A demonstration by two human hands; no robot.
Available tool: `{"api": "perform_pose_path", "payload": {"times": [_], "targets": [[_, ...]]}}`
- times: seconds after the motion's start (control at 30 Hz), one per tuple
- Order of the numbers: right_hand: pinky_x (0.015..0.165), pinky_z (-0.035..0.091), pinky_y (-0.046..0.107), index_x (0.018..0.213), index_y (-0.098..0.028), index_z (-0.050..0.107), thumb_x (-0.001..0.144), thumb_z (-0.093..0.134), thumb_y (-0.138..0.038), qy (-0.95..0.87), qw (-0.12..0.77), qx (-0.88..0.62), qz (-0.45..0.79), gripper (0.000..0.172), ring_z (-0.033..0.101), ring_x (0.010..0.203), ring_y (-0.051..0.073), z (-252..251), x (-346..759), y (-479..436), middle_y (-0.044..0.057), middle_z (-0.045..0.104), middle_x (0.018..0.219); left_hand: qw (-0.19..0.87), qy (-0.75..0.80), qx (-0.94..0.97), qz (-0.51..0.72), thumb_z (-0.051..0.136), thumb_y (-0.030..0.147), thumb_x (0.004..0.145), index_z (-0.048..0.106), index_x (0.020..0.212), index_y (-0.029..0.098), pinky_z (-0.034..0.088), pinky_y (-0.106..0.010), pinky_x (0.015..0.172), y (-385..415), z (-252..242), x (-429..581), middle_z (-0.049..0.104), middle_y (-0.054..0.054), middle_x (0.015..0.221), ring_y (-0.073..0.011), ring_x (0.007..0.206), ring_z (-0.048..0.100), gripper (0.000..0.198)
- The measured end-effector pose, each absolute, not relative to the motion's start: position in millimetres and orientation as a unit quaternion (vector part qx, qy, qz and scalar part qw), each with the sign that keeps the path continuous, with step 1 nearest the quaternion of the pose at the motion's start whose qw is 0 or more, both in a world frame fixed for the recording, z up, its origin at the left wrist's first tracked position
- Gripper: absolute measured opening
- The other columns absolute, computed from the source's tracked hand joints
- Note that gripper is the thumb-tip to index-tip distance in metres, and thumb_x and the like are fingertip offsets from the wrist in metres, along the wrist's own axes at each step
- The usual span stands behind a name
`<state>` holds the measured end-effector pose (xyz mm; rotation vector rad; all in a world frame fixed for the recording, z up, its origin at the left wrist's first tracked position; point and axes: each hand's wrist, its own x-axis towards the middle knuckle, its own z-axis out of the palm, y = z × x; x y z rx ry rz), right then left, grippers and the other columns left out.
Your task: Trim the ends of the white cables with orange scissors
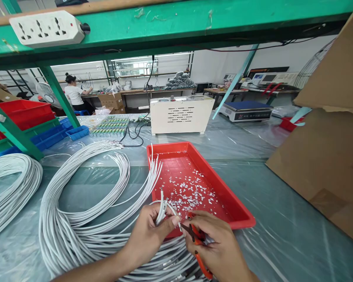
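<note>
My left hand is closed around the ends of a few white cables, pinching one of them between thumb and fingertips. My right hand grips orange-handled scissors, whose dark blades meet or nearly meet the pinched cable end. Both hands are over the near end of a red tray, which has many small silvery scraps scattered on its floor. A large coil of white cables lies to the left, and more cable passes beneath my hands.
Another cable coil lies at far left. Behind the tray stand a cream metal box and a scale. Cardboard borders the right side. A green beam crosses overhead. A person sits at a far bench.
</note>
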<state>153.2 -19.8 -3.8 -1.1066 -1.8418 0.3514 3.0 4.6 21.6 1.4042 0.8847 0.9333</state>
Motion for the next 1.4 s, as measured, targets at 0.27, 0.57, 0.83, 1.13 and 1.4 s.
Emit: {"api": "perform_pose_path", "payload": {"times": [0.27, 0.57, 0.83, 1.13, 1.4], "targets": [[0.045, 0.034, 0.019, 0.060, -0.017, 0.049, 0.074, 0.046, -0.014, -0.709, 0.432, -0.486, 0.271, 0.015, 0.040, 0.048, 0.010, -6.8, 152.7, -21.8, -0.003, 0.043, 0.053, 0.694, 0.354, 0.516, 0.355, 0.061, 0.027, 0.074, 0.061, 0.066, 0.010, 0.037, -0.023, 0.064, 7.2, 27.3, 0.2, 0.060, -0.003, 0.065, -0.0124, 0.064, 0.051, 0.018], [0.072, 0.043, 0.030, 0.080, -0.018, 0.052, 0.071, 0.046, -0.008, -0.761, 0.478, -0.422, 0.123, 0.015, 0.053, 0.058, 0.014, -14.4, 155.3, -20.9, 0.000, 0.059, 0.064, 0.740, 0.384, 0.449, 0.321, 0.067, 0.033, 0.067, 0.062, 0.063, 0.010, 0.011, -0.018, 0.038, 9.7, 23.3, -3.6, 0.043, 0.007, 0.046, -0.0013, 0.036, 0.018, 0.023], [0.053, 0.042, 0.022, 0.070, -0.018, 0.052, 0.081, 0.044, -0.023, -0.712, 0.418, -0.523, 0.211, 0.015, 0.054, 0.056, 0.014, -12.5, 154.1, -14.6, 0.001, 0.058, 0.062, 0.709, 0.420, 0.426, 0.374, 0.070, 0.035, 0.063, 0.059, 0.058, 0.012, 0.008, -0.019, 0.038, 11.0, 25.6, -2.6, 0.031, 0.010, 0.041, -0.0024, 0.038, 0.012, 0.026], [0.057, 0.044, 0.033, 0.060, -0.022, 0.052, 0.072, 0.051, -0.025, -0.685, 0.302, -0.654, -0.105, 0.013, 0.059, 0.071, 0.028, -21.4, 188.2, 7.7, 0.003, 0.058, 0.050, 0.577, 0.431, 0.488, 0.493, 0.069, 0.027, 0.066, 0.064, 0.064, 0.014, 0.038, -0.021, 0.064, 7.1, 13.6, 4.7, 0.061, 0.001, 0.064, -0.0111, 0.063, 0.050, 0.014], [0.077, 0.043, 0.036, 0.090, -0.022, 0.059, 0.077, 0.053, -0.018, -0.718, 0.493, -0.488, 0.055, 0.015, 0.059, 0.068, 0.017, -12.3, 165.0, -10.7, 0.000, 0.064, 0.070, 0.547, 0.419, 0.510, 0.515, 0.068, 0.023, 0.067, 0.065, 0.062, 0.014, 0.040, -0.021, 0.061, 6.3, 10.8, 5.5, 0.063, 0.002, 0.060, -0.0115, 0.060, 0.053, 0.010]]}}
